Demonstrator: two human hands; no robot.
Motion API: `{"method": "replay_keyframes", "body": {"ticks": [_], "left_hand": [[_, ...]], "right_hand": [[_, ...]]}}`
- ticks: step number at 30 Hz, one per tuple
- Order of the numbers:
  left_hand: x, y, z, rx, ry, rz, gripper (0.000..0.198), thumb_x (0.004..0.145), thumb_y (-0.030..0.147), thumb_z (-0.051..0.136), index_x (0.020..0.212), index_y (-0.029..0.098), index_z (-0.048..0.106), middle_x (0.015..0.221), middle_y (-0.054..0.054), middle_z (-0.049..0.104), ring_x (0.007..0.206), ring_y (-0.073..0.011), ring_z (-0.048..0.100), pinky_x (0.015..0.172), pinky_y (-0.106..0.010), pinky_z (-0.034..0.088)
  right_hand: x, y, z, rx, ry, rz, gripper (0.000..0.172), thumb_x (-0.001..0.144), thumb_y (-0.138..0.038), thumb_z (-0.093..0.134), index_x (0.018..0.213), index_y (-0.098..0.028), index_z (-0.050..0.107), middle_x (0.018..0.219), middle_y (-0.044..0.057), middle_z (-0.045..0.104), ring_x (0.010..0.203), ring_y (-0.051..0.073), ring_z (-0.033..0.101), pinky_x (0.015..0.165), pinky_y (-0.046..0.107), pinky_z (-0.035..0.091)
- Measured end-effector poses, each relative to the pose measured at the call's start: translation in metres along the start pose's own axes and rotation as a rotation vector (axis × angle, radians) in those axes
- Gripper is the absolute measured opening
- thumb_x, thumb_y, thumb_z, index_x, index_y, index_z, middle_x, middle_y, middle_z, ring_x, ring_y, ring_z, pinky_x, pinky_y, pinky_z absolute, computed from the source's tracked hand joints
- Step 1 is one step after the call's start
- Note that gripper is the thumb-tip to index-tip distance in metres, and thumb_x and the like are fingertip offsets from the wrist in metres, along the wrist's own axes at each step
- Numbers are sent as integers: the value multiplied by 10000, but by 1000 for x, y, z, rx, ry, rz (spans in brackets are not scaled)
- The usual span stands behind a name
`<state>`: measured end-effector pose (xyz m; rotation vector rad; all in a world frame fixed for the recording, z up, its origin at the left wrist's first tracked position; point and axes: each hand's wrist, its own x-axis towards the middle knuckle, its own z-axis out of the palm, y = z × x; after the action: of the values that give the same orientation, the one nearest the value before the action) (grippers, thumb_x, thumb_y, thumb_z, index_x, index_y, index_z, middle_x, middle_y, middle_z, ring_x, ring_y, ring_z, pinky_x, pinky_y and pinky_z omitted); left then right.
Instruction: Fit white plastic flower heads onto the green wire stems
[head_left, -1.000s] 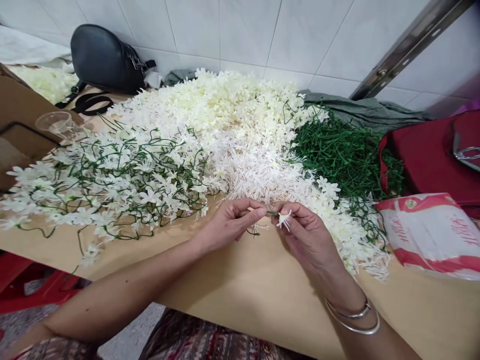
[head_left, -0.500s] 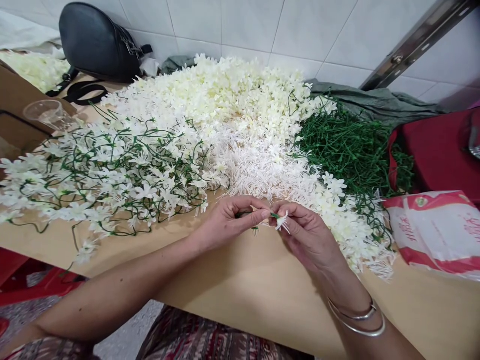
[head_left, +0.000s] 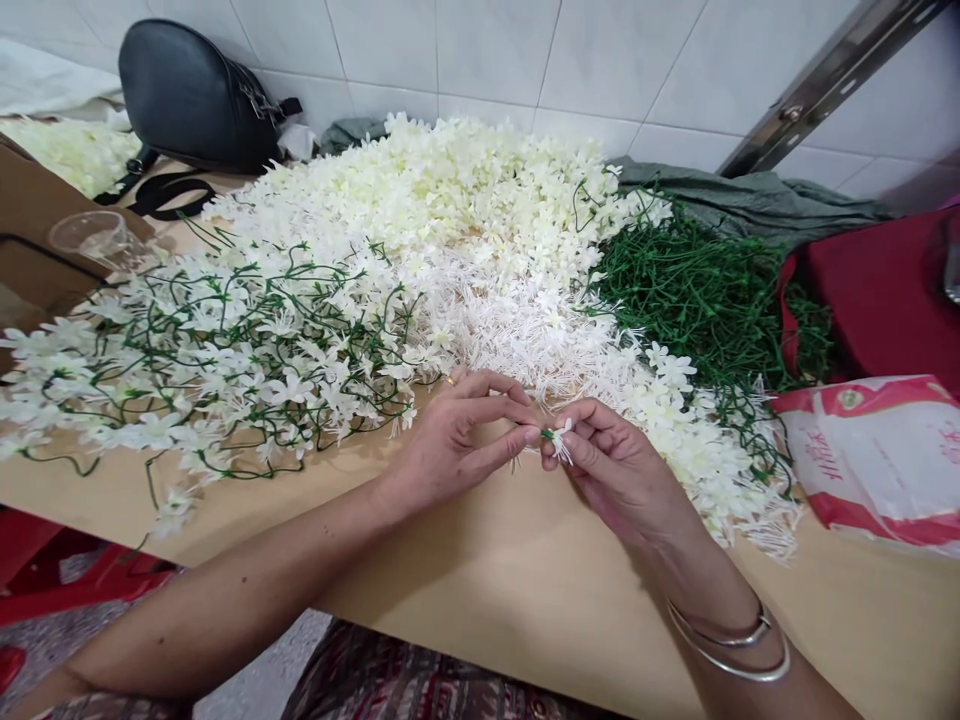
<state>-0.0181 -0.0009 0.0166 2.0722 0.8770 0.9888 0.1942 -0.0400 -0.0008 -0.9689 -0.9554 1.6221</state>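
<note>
Close together over the front of the table, both my hands pinch one small artificial flower. My left hand (head_left: 469, 430) grips its green stem end between thumb and fingertips. White petals and thin stamens of the artificial flower (head_left: 561, 440) show at the fingertips of my right hand (head_left: 615, 470), which is closed on it. Most of the stem is hidden by my fingers. Just beyond lies a heap of white stamen pieces (head_left: 502, 330). To the left spreads a pile of flowers on green stems (head_left: 262, 350).
Cream petals (head_left: 465, 180) are heaped at the back. Bare green stems (head_left: 697, 290) lie to the right, beside a red bag (head_left: 885, 290) and a white-and-red packet (head_left: 877, 460). A clear plastic cup (head_left: 94, 238) and a black bag (head_left: 199, 95) stand at the left on the table (head_left: 480, 590).
My left hand has turned slightly, its fingers now extended further over the flower. The flower stays between both hands, its petals a little more upright. The view has shifted slightly.
</note>
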Motion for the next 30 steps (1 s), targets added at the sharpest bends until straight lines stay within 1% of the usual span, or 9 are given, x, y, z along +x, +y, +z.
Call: {"method": "replay_keyframes", "body": {"ticks": [3,6,8,12,14,19,24,27,30], "left_hand": [[1,-4,1,39,25,101,131,1026,334,711,1032,245,807,1111,-53,796,989,-185,710,1028,-397,461],[2,-7,3,-6,11,145,92,1008,316,748,1024,235,788,1043,-28,818,949,-166,721,974,-360,468],[1,-9,4,-35,-2,140,82,1001,308,760,1030,234,780,994,-11,829,912,-158,722,936,-345,474],[-3,-8,4,-69,-15,35,135,999,351,757,1069,242,794,975,-24,835,871,-167,709,849,-321,504],[-4,-6,3,-102,-21,-7,149,999,368,752,1046,235,802,968,-40,833,878,-173,720,840,-314,519],[-4,-3,3,-180,-17,-95,150,976,358,757,961,216,802,927,-48,827,858,-168,732,834,-301,533],[-4,-4,6,-298,-21,-236,194,937,380,771,1031,218,823,967,-60,837,879,-171,755,822,-288,553],[-3,-2,5,-288,-25,-260,173,920,355,761,988,207,818,937,-54,832,847,-162,749,802,-275,553],[-1,2,3,-259,-29,-271,186,920,354,728,962,186,797,878,-49,816,799,-157,735,763,-265,546]], "right_hand": [[0,1,1,32,-14,18,285,812,-440,924,887,-254,722,716,-26,697,644,125,634,680,268,558],[1,2,3,56,-27,17,292,802,-439,933,876,-250,723,690,-31,685,631,127,632,669,270,563],[1,3,4,84,-30,-3,273,811,-422,930,863,-249,726,678,-35,688,628,118,638,663,253,556],[2,5,6,114,-64,-51,256,825,-402,922,845,-245,721,663,-36,704,610,103,641,637,225,523],[2,6,6,99,-73,-59,271,821,-412,924,843,-240,715,660,-34,708,593,102,634,623,226,512],[1,10,5,-15,-17,-119,253,849,-425,897,846,-239,726,688,-24,727,647,114,664,680,243,538],[0,11,6,-133,36,-180,200,867,-416,875,864,-245,772,716,-15,739,681,122,678,702,250,556],[-2,7,9,-187,81,-231,161,871,-390,867,852,-252,786,748,-11,751,682,118,680,683,239,557],[-5,4,13,-230,78,-249,118,913,-375,820,897,-262,790,797,-4,766,715,123,695,703,246,575]]}}
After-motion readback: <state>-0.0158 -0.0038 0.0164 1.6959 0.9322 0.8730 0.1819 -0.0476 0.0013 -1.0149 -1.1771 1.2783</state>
